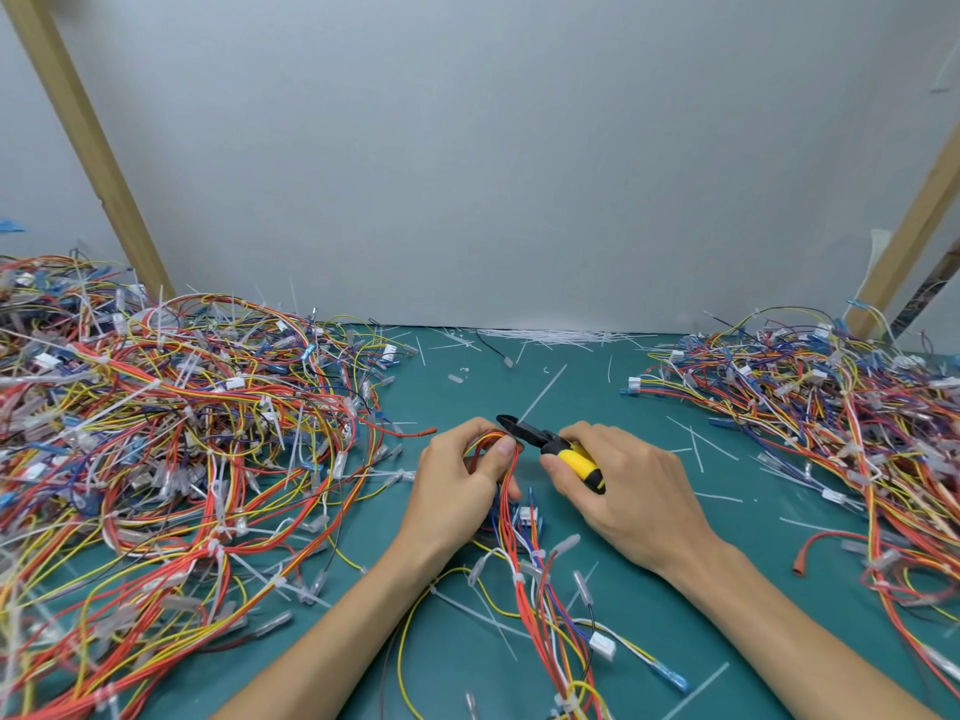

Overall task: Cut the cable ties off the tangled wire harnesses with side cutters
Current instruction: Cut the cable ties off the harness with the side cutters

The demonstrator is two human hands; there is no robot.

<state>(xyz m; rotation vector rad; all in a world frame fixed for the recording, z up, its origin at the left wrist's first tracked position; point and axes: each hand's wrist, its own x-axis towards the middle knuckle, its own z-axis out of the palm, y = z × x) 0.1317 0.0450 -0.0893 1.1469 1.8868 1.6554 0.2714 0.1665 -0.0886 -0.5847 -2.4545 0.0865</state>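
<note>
At centre of the green worktop (649, 641), both hands are working one wire harness (524, 584). Left hand (462, 480) is closed round a bunched loop of red, orange and yellow wires, thumb pressed on top of the bundle, fingers curled under. Rest of that harness trails toward the camera between the forearms: red, blue, yellow and white leads, several white cable ties (536, 556) around it, a white connector (602, 644) and a blue terminal (675, 680) at the near end.

Right hand (618, 480) is wrapped round the yellow-and-black handles of the side cutters (550, 444). Black cutter head points left, tip right at the top of the held loop, just above the left thumb. Can't tell whether the blades are parted or whether they're on a tie: too small and partly hidden.

Left side: big tangled pile of harnesses (171, 439), many long white tie tails sticking out. Right side: second, flatter pile (841, 407), well apart from the first. Between them, along the grey back wall (519, 148), a heap of loose white tie strips (545, 336); more single strips are scattered on the bare mat. A wooden strut (88, 142) leans at each rear corner.
</note>
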